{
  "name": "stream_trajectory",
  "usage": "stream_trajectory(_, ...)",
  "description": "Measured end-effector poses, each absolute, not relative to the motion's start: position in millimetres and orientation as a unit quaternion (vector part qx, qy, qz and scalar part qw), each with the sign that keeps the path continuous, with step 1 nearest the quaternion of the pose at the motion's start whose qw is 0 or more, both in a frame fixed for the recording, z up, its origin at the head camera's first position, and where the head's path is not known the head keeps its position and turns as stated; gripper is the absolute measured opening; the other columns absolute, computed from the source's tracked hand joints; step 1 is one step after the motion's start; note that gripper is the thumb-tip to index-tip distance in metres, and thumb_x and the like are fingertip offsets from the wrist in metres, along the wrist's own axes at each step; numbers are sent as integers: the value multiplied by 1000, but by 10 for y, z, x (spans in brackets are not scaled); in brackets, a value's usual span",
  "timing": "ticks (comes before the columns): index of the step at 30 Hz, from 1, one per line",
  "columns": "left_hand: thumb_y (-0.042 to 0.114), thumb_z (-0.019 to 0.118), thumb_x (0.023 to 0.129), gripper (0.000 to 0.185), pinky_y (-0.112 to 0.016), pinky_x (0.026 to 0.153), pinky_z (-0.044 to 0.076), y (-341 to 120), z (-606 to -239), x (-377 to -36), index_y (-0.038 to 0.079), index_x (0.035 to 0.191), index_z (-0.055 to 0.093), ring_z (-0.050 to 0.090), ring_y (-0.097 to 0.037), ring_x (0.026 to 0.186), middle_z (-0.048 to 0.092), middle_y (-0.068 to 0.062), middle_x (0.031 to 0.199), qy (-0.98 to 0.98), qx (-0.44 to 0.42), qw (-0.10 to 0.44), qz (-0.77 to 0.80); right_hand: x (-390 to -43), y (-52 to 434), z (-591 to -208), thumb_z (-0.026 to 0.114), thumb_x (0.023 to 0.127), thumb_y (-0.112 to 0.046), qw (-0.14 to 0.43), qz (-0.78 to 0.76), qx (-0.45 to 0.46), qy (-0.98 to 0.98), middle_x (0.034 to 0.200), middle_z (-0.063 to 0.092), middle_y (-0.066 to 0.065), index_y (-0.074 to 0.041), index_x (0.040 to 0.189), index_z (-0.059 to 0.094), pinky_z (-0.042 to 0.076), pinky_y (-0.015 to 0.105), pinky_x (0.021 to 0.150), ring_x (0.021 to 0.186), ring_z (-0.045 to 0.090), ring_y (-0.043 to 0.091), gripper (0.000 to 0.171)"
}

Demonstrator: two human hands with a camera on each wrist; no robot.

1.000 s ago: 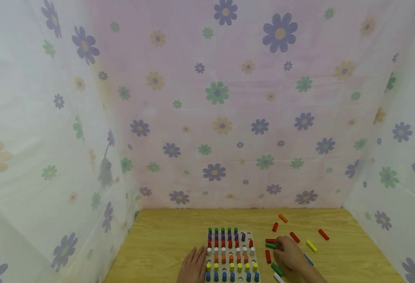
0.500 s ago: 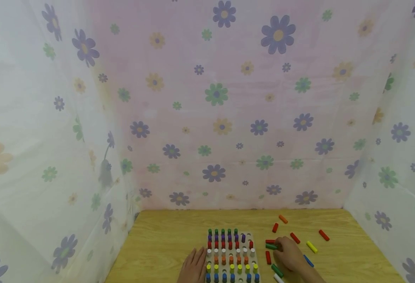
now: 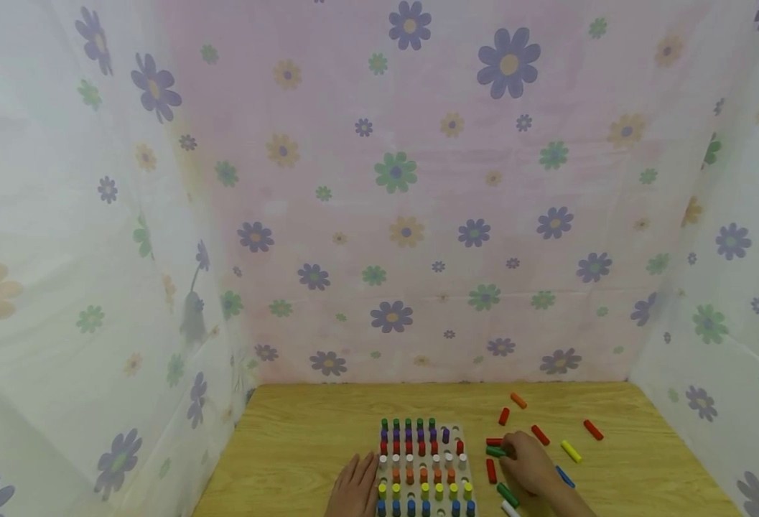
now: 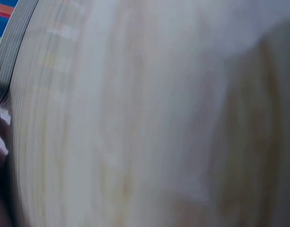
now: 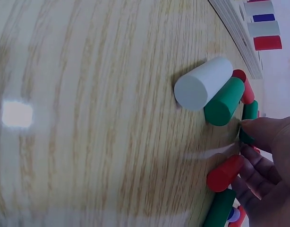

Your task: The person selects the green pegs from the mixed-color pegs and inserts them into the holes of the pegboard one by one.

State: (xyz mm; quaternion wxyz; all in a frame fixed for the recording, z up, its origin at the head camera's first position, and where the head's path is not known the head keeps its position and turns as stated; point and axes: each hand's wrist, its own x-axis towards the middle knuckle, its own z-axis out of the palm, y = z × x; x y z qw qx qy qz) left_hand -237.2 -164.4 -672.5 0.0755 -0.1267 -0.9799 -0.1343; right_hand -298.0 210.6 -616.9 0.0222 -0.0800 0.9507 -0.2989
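Note:
A wooden peg board (image 3: pixel 453 431) stands near the table's front edge, with rows of green, purple, red, white, orange, yellow and blue pegs upright in it. My left hand (image 3: pixel 354 485) lies flat on the table against the board's left side. My right hand (image 3: pixel 526 464) is to the right of the board, its fingers curled. Its thumb and fingertips (image 5: pixel 252 130) pinch the end of a lying green peg (image 3: pixel 495 451). A red peg (image 5: pixel 224 173) lies against the curled fingers. The left wrist view shows only blurred table and the board's edge (image 4: pixel 12 52).
Loose pegs lie around the right hand: red (image 3: pixel 490 470), green (image 3: pixel 507 494), white (image 3: pixel 510 508), blue (image 3: pixel 563 476), yellow (image 3: pixel 570 451), more red ones (image 3: pixel 592 429) and an orange one (image 3: pixel 518 400). Flowered cloth walls (image 3: pixel 405 215) enclose the table on three sides.

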Motion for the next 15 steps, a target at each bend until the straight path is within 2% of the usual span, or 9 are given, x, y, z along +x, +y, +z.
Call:
stream_trajectory(7,42,36,112,51,-56,110,45,-1649,-6727,-2375,13,148,56,49,-38,137,59,-8,146,-981,-125,73,-132,-2997,2119,-6175,79,87,-4,31,-302,-89,949,85,61,0,-7,89,69,53,37,69,78,57,16,11)
stream_trajectory(15,47,29,112,56,-55,111,43,-1642,-6722,-2378,13,149,56,49,-38,138,59,-8,146,-981,-121,66,-133,-2973,2164,-6085,76,91,-8,60,-324,-108,938,86,63,0,-6,93,68,53,34,67,78,57,15,8)
